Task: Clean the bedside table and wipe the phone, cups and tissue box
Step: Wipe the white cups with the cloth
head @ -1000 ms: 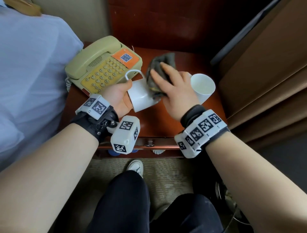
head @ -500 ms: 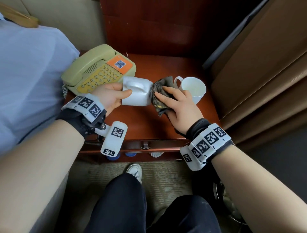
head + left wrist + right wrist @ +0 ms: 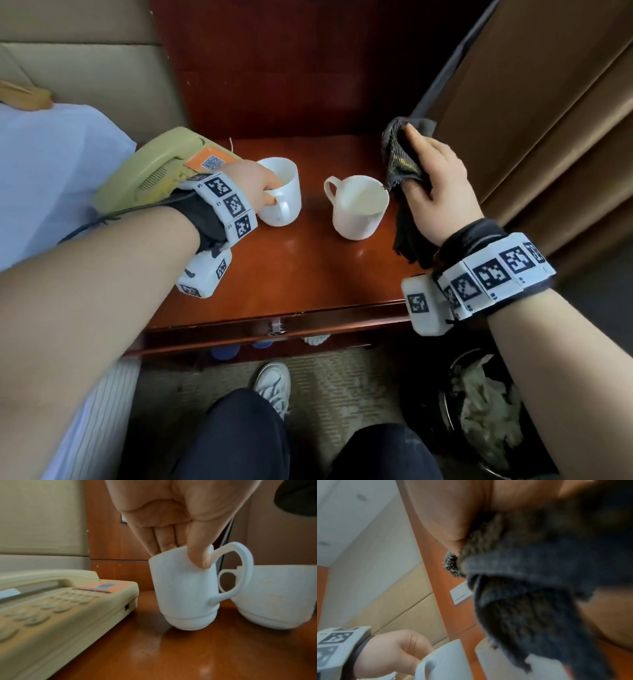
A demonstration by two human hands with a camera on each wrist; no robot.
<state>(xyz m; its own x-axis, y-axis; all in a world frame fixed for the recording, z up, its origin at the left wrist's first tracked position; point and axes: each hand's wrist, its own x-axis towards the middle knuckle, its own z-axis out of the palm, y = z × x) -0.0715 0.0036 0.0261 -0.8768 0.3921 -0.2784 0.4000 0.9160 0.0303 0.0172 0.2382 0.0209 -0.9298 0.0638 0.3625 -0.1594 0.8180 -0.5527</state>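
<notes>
My left hand pinches the rim of a white cup beside the beige phone, thumb outside and fingers inside. In the left wrist view the cup tilts slightly, its base at or just over the table; I cannot tell which. A second white cup stands upright to its right. My right hand grips a dark grey cloth above the table's right edge, just right of that cup. No tissue box is in view.
The red-brown bedside table has a drawer knob at its front. A bed with a white sheet lies left, brown curtains hang right, and a bin of crumpled paper stands on the floor at lower right.
The cup was held sideways with the cloth pressed on it. My left hand has turned it upright beside the phone, and my right hand has drawn the cloth away to the right.
</notes>
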